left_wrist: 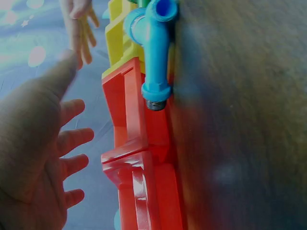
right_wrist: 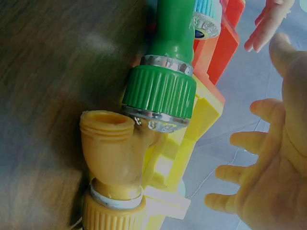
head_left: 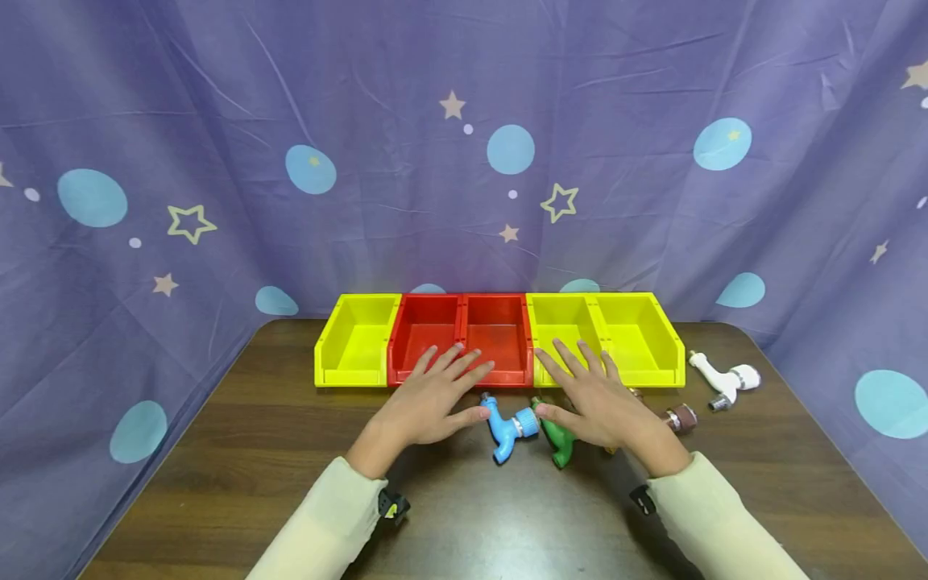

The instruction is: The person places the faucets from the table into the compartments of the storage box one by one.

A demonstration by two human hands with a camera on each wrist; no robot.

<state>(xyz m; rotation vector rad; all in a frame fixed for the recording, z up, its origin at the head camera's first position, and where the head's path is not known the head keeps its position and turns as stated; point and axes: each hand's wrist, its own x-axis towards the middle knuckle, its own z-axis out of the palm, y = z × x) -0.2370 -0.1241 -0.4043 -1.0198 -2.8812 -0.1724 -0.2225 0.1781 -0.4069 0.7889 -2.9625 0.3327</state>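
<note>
My left hand is spread with the palm down over the table, holding nothing. Just right of its thumb lies a blue plastic tap with a ribbed knob and a dark threaded end. My right hand, also spread and holding nothing, overlaps a green tap and mostly covers an orange tap, which the right wrist view shows better. Past the right wrist, the brown knob of another tap sticks out. Farther right is a white tap with a metal threaded end.
A row of open bins stands along the table's back: a yellow bin at left, two red bins in the middle and two yellow ones at right. Behind them hangs a purple curtain. The table is dark wood.
</note>
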